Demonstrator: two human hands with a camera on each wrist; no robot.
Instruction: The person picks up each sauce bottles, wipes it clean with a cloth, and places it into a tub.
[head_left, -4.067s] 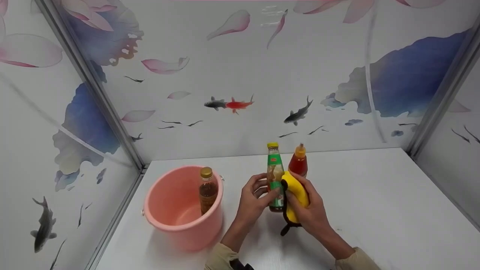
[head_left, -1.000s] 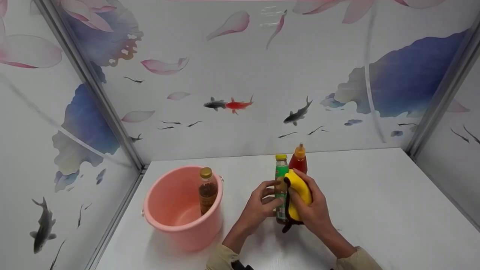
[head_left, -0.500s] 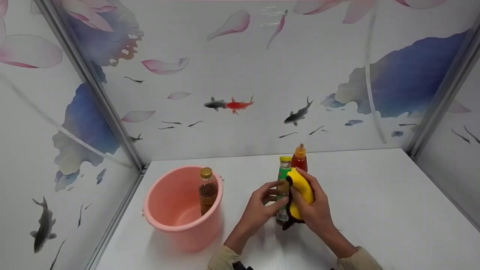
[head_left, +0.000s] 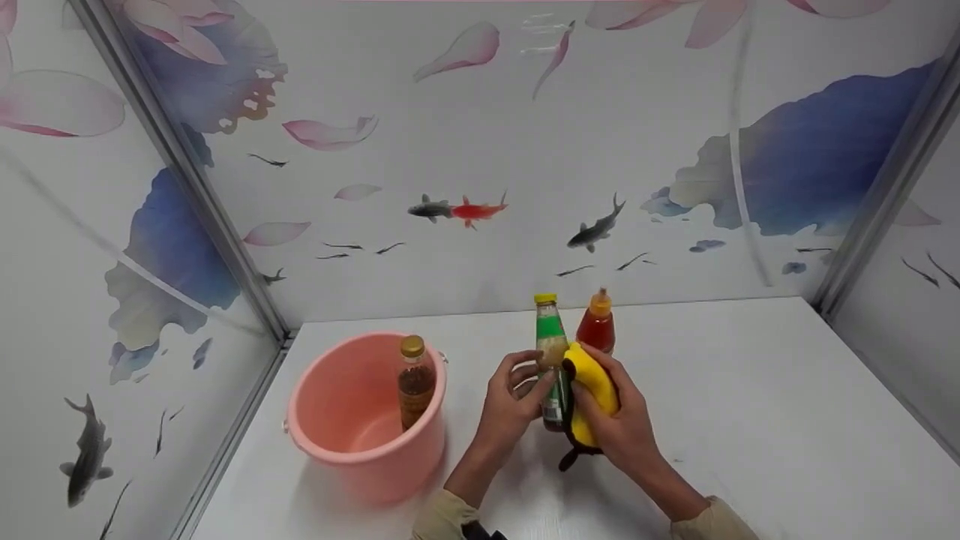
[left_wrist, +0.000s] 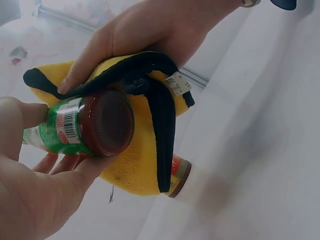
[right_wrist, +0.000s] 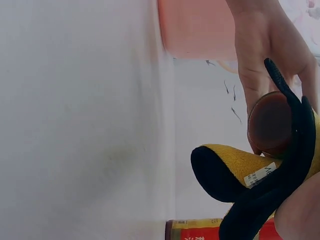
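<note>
My left hand (head_left: 504, 409) grips a glass sauce bottle (head_left: 550, 330) with a green label and yellow cap, fingers and thumb around its body. In the left wrist view, the bottle's dark round base (left_wrist: 112, 122) and a barcode face the camera. My right hand (head_left: 621, 424) holds a folded yellow cloth (head_left: 598, 382) with dark edging against the bottle's right side. A small white tag (right_wrist: 260, 173) shows on the cloth in the right wrist view. The bottle is held tilted above the table, partly hidden by the cloth.
A pink bucket (head_left: 311, 439) stands to the left, with a gold-capped bottle of brown liquid (head_left: 416, 386) inside. Behind my right hand a red sauce bottle (head_left: 596, 330) with an orange nozzle cap stands on the white table (head_left: 787, 420). Printed wall panels enclose the back and sides.
Over the last half second both hands, with the bottle and cloth, have shifted left and the bottle's cap has risen in view. The bottle's label is turned differently from 4.1 s ago.
</note>
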